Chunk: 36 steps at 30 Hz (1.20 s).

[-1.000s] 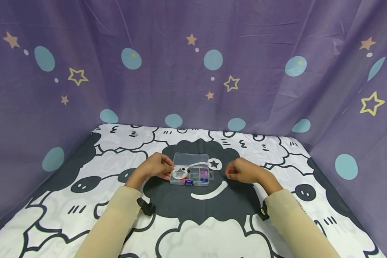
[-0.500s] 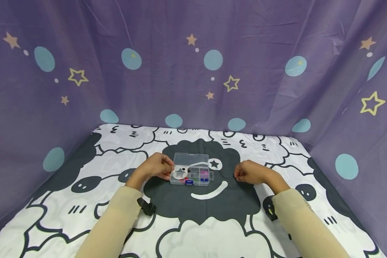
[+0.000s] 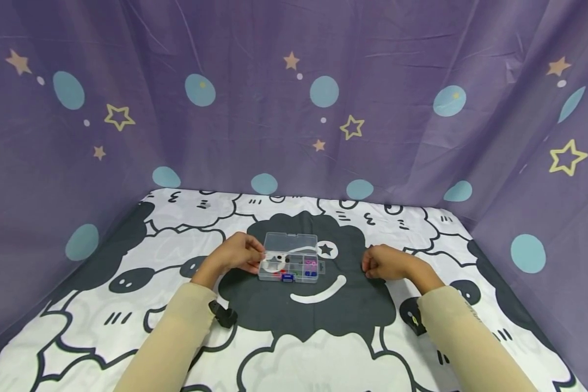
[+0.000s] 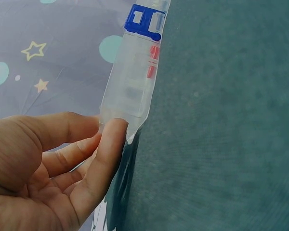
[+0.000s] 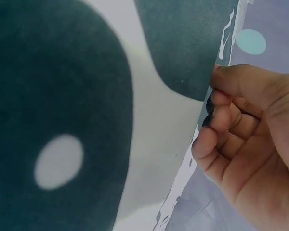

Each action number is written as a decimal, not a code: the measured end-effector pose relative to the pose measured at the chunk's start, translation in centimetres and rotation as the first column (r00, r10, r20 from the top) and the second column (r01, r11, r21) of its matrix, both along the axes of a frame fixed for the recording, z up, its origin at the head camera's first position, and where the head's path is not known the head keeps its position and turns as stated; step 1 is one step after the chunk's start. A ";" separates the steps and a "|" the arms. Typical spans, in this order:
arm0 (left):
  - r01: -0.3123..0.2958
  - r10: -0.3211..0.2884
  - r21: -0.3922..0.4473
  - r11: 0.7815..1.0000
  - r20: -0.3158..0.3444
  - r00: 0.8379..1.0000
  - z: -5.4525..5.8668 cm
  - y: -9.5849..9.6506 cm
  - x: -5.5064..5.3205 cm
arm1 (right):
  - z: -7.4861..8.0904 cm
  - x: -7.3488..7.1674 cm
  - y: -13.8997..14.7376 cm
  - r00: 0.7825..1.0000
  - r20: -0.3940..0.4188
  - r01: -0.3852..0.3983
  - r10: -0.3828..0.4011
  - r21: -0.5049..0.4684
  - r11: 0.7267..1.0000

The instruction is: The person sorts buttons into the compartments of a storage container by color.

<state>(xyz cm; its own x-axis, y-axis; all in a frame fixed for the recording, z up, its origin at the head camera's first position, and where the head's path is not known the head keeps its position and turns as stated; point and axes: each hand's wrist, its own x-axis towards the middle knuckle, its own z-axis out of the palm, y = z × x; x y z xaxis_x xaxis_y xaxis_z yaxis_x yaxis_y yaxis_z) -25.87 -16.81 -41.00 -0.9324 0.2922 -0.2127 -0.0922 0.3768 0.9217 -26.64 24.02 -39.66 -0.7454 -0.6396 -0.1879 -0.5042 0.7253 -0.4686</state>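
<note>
A clear plastic compartment box (image 3: 300, 280) sits on the cloth with its see-through lid (image 3: 291, 240) swung back. Small red, green, pink and blue pieces lie in its sections, and a blue latch (image 4: 144, 21) marks the front. My left hand (image 3: 237, 253) pinches the box's left end between thumb and fingers; the left wrist view shows the fingertips on its corner. Off to the right of the box, my right hand (image 3: 384, 262) hovers low at the cloth with loosely curled fingers. Nothing shows between the right fingertips in the right wrist view (image 5: 241, 120).
A cloth (image 3: 306, 310) printed with black and white sheep covers the table. Behind it and along both sides hangs a purple curtain (image 3: 255, 125) with stars and blue ovals. A black wrist strap (image 3: 222, 314) sits at the left sleeve.
My right hand has drawn away to the right from near the box, slowing over the last half second. The left hand and the box have stayed in place.
</note>
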 end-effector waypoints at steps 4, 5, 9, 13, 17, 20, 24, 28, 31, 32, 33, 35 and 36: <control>-0.001 0.001 -0.002 1.000 -0.001 1.000 0.0 0.0 0.0 | -0.1 -0.2 0.0 1.000 0.009 0.008 -0.009 0.014 1.000; -0.001 0.001 -0.004 1.000 -0.001 1.000 0.1 0.0 0.0 | -0.2 -0.3 0.0 1.000 0.013 0.009 -0.009 0.017 1.000; 0.000 0.000 -0.004 1.000 -0.002 1.000 0.0 0.0 0.1 | -0.4 -0.5 0.0 1.000 0.026 0.015 -0.016 0.027 1.000; -0.002 0.002 -0.007 1.000 -0.005 1.000 0.0 0.0 0.2 | -0.5 -0.5 -0.1 0.999 0.033 0.021 -0.022 0.026 0.999; -0.005 0.005 -0.011 1.000 -0.007 1.000 0.1 0.1 0.2 | -0.5 -0.6 0.0 1.000 0.028 0.002 -0.002 0.005 1.000; -0.005 0.004 -0.011 1.000 -0.008 1.000 0.1 0.1 0.3 | -0.4 -0.6 0.1 1.000 0.019 -0.016 0.016 -0.009 1.000; -0.004 0.004 -0.013 1.000 -0.003 1.000 0.2 0.1 0.2 | -0.4 -0.5 0.2 1.000 0.018 -0.024 0.024 -0.017 1.000; -0.008 0.008 -0.016 1.000 0.003 1.000 0.1 0.0 0.2 | -0.5 -0.4 0.3 1.000 0.018 -0.025 0.026 -0.030 0.999; -0.009 0.009 -0.017 1.000 0.002 1.000 0.2 0.0 0.2 | -0.5 -0.4 0.3 0.999 0.016 -0.029 0.030 -0.043 0.999; -0.005 0.005 -0.017 1.000 -0.001 1.000 0.2 0.0 0.2 | -0.5 -0.3 0.4 0.999 0.016 -0.033 0.034 -0.049 0.998; -0.004 0.004 -0.017 1.000 -0.003 1.000 0.2 0.0 0.2 | -0.5 -0.3 0.4 0.999 0.015 -0.035 0.036 -0.053 0.998; -0.002 0.002 -0.017 1.000 -0.008 1.000 0.2 0.1 0.3 | -0.5 -0.3 0.5 0.999 0.014 -0.039 0.040 -0.058 0.998; 0.000 0.000 -0.017 1.000 -0.011 1.000 0.2 0.1 0.3 | -0.5 -0.4 0.5 0.999 0.011 -0.041 0.042 -0.061 0.997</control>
